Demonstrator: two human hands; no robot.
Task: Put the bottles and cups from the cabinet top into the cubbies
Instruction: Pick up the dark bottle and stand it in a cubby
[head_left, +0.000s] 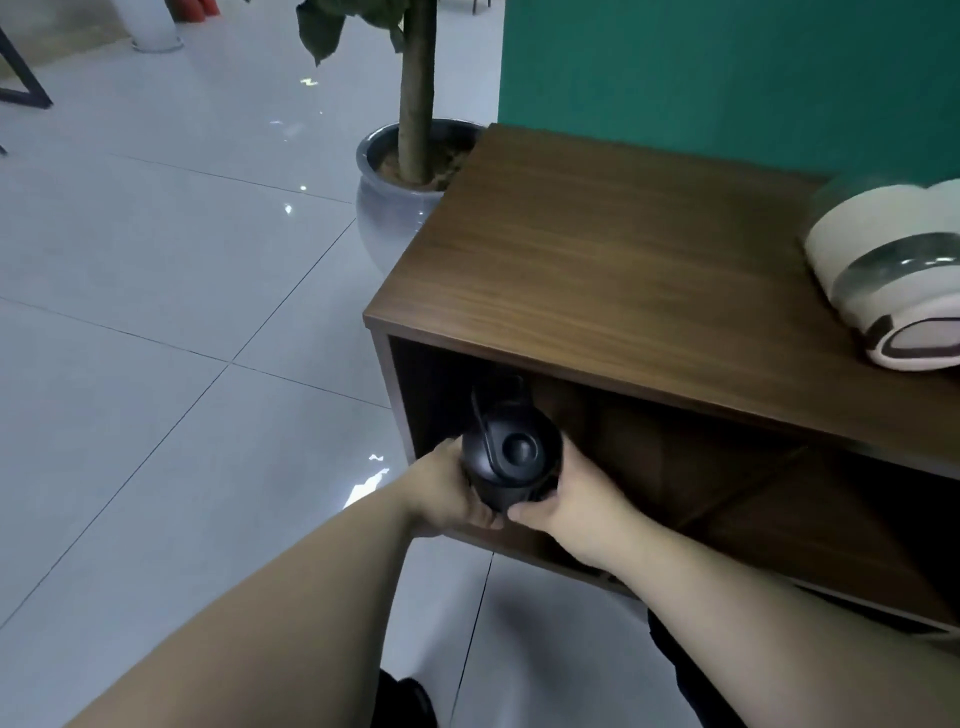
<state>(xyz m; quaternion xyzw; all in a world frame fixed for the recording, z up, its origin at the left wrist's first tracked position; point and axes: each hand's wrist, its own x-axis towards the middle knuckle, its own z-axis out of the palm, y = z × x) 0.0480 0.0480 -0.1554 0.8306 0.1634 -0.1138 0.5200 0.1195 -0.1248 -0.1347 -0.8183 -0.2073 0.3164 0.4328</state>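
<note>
A black bottle (506, 457) with a round lid and a carry strap is held upright at the mouth of the leftmost cubby (447, 395) of the brown wooden cabinet (597, 260). My left hand (449, 491) grips its left side and my right hand (569, 499) grips its right side, fingers meeting under its base. On the cabinet top at the far right lies a cream-white bottle (893, 291) on its side, with a silver band and a dark-rimmed lid end facing me.
A potted tree in a grey glazed pot (400, 192) stands against the cabinet's far left corner. A green wall (727, 78) rises behind the cabinet. Pale glossy floor tiles (156, 312) spread to the left. A second cubby (753, 499) opens to the right.
</note>
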